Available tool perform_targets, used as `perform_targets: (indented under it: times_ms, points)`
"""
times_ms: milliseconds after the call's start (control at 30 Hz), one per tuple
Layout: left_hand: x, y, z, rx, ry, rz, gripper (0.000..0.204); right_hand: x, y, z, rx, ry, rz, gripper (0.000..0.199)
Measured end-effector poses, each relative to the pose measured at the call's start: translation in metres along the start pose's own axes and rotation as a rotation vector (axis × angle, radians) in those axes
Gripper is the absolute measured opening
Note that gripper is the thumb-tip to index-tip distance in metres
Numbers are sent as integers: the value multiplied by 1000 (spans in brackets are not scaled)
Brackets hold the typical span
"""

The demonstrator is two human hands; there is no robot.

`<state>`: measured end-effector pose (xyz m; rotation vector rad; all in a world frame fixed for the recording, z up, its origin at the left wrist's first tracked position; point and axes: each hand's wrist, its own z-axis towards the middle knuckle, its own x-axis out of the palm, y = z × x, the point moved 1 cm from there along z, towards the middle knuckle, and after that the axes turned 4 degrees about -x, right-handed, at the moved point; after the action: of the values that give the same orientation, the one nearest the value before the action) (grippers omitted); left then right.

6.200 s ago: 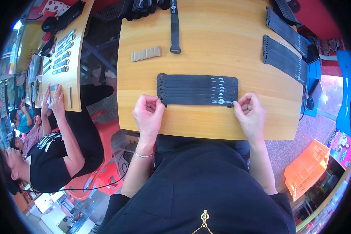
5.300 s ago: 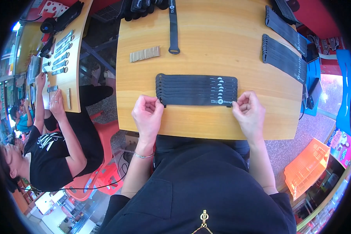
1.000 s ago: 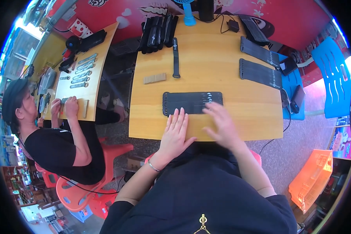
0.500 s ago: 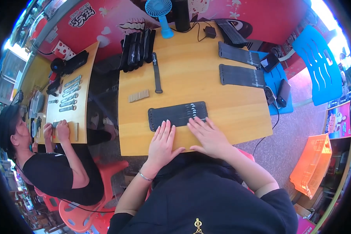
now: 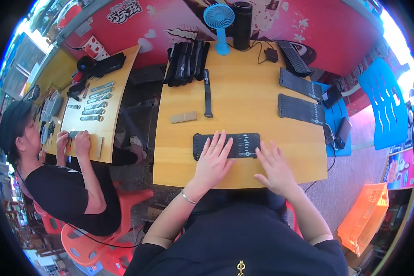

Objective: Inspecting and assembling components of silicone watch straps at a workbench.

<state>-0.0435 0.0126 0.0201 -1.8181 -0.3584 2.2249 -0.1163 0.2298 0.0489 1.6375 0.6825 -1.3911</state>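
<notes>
A flat row of black straps (image 5: 245, 139), laid edge to edge with white printing across one end, lies near the table's front edge. My left hand (image 5: 215, 158) rests flat on the row's middle, its fingers stretched out. At the right end my right hand (image 5: 277, 168) is spread, fingertips beside or just touching the strap ends; the fingers are slightly blurred. A single black strap (image 5: 208, 99) lies lengthwise beyond them. To its left is a short tan ribbed piece (image 5: 184, 117). Two similar strap rows (image 5: 299, 108) lie at the table's right edge.
A pile of black straps (image 5: 186, 64) sits at the far left, near a blue fan (image 5: 220, 20) and a black cylinder (image 5: 242, 27). More straps (image 5: 293, 57) lie far right. Phones rest on a blue chair (image 5: 342, 142). A co-worker (image 5: 62, 191) handles straps at the left table (image 5: 110, 99).
My left hand has moved from the row's near edge onto its middle. My right hand has slid off the printing to the right end. The whole view has shifted.
</notes>
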Motion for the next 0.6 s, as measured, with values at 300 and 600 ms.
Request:
perform_targets:
  times_ms: [300,600]
  points:
    - [24,14,23,-90,-41,147,62,29,6,80,-23,-236,-16,71]
    - [24,17,25,-119,1,135,66,47,-3,94,-38,-166,-42,68]
